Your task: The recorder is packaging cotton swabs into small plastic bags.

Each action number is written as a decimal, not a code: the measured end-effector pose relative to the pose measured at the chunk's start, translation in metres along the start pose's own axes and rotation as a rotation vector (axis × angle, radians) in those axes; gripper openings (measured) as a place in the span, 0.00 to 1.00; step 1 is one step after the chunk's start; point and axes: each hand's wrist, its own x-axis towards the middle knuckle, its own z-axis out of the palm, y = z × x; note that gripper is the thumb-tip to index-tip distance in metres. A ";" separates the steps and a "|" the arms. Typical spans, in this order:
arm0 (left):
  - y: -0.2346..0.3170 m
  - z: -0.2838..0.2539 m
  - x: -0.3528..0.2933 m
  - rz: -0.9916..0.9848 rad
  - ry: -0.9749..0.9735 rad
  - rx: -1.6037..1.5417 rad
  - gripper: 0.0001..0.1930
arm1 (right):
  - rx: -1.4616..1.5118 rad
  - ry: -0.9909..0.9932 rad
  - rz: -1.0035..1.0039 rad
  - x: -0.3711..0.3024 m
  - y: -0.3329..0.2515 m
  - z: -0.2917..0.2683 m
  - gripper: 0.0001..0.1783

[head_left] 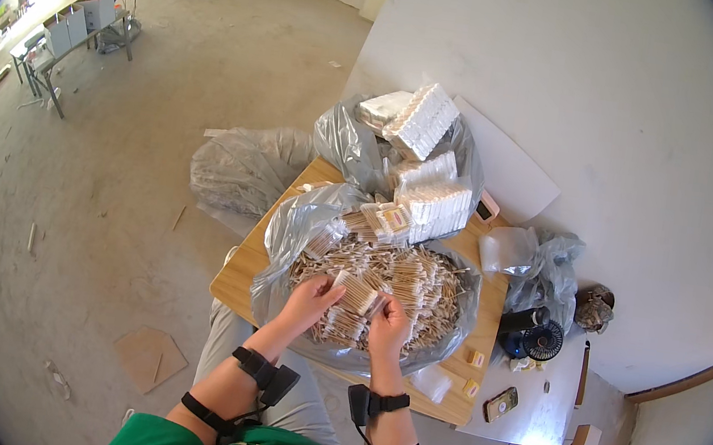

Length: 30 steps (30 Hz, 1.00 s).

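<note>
A large clear plastic bag [282, 240] lies open on a small wooden table [246, 275], filled with a heap of cotton swabs with wooden sticks [411, 284]. Both my hands reach into the near side of the heap. My left hand [310, 297] and my right hand [388, 321] together grip a bundle of swabs [356, 294] between them. Black straps with small devices sit on both my wrists. At the far end of the table, white packed bundles of swabs [436, 201] are stacked.
More white packs [424, 119] sit in a grey bag behind the table. A crumpled plastic bag [247, 168] lies on the floor to the left. A small black fan [544, 340], a phone [500, 403] and small yellow items lie to the right. People sit at tables far back left.
</note>
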 end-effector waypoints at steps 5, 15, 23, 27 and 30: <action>0.013 0.000 0.002 -0.036 -0.054 0.333 0.10 | -0.033 0.127 -0.161 0.014 0.000 -0.001 0.09; 0.005 0.008 0.003 0.085 -0.016 0.253 0.10 | -0.120 -0.199 -0.319 0.018 -0.029 0.018 0.05; 0.008 0.008 0.005 0.128 0.067 0.231 0.07 | -0.147 -0.207 -0.348 0.019 -0.043 0.020 0.05; -0.001 0.010 0.004 0.073 0.184 0.166 0.05 | -0.028 0.002 -0.358 0.022 -0.035 0.015 0.09; -0.004 0.011 0.003 0.038 0.264 0.069 0.05 | -0.123 -0.075 -0.193 0.019 -0.010 0.005 0.12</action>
